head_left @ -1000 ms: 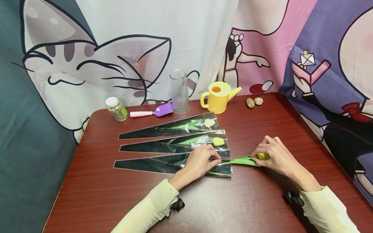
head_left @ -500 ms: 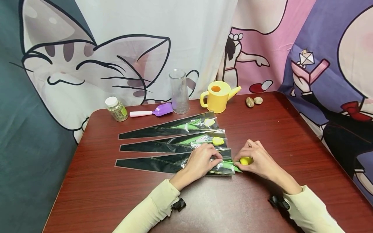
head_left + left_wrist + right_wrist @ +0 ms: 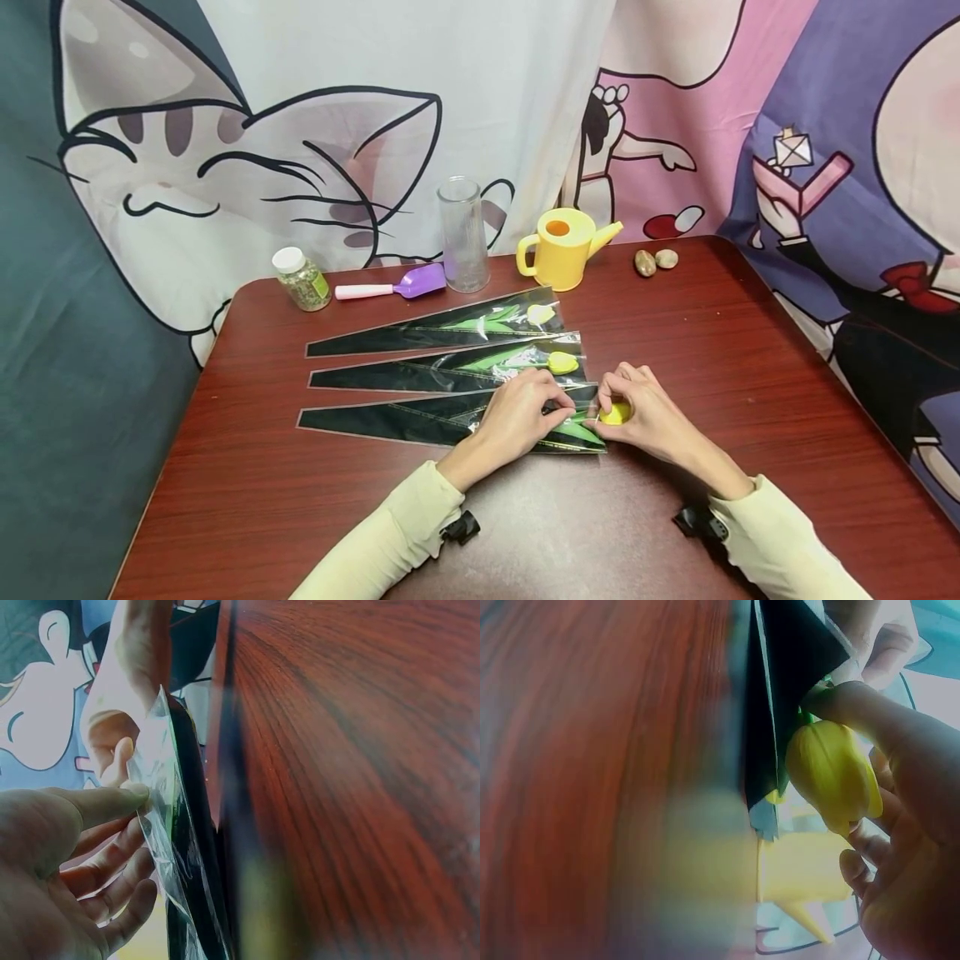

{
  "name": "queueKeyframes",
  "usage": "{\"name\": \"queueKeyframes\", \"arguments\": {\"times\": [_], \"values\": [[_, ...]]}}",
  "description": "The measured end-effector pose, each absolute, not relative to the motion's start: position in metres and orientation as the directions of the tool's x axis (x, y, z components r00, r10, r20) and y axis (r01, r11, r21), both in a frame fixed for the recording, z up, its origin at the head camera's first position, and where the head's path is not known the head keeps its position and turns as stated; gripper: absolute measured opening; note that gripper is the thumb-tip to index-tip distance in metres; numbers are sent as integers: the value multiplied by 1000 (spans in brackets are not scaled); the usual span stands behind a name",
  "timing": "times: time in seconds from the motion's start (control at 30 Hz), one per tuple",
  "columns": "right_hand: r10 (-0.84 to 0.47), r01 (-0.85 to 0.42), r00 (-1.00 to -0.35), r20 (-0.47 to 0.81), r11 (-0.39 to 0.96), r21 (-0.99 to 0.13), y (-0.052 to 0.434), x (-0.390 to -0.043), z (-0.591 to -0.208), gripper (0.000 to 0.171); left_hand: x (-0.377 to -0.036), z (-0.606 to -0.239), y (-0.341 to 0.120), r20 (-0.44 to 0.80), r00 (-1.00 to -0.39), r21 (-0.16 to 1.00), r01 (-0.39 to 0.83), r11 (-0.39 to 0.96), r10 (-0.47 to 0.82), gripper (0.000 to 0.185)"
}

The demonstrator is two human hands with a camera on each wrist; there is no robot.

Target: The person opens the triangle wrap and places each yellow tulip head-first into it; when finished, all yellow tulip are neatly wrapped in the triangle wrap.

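1. The left hand (image 3: 517,417) pinched the open mouth of the nearest sleeve (image 3: 420,421), thumb and fingers (image 3: 112,801) on its clear film.
2. The right hand (image 3: 645,412) gripped a yellow tulip (image 3: 617,412) at that mouth, its leaves inside.
3. That sleeve lay on the tabletop (image 3: 675,333), two more sleeves (image 3: 450,346) behind it.
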State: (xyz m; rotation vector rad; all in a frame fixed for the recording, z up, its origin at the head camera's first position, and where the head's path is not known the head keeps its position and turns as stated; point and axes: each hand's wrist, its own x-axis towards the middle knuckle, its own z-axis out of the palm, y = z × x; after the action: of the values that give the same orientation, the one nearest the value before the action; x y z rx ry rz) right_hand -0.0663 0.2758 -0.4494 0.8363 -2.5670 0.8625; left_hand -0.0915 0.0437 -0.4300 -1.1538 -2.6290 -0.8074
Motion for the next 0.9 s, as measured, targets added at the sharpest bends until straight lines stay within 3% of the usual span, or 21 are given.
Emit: {"name": "queueKeyframes", "arguments": {"times": [0.4, 0.7, 0.9], "values": [[-443, -603, -797, 411, 626, -495, 278, -64, -444, 38, -94, -433, 41, 331, -698, 429, 710, 558, 635, 6], [-399, -502, -864, 307, 654, -566, 317, -55, -427, 38, -95, -436, 41, 335, -707, 451, 701, 553, 623, 5], [-411, -471, -876, 254, 612, -635, 340, -52, -431, 36, -95, -437, 41, 334, -709, 450, 699, 555, 621, 4]]}}
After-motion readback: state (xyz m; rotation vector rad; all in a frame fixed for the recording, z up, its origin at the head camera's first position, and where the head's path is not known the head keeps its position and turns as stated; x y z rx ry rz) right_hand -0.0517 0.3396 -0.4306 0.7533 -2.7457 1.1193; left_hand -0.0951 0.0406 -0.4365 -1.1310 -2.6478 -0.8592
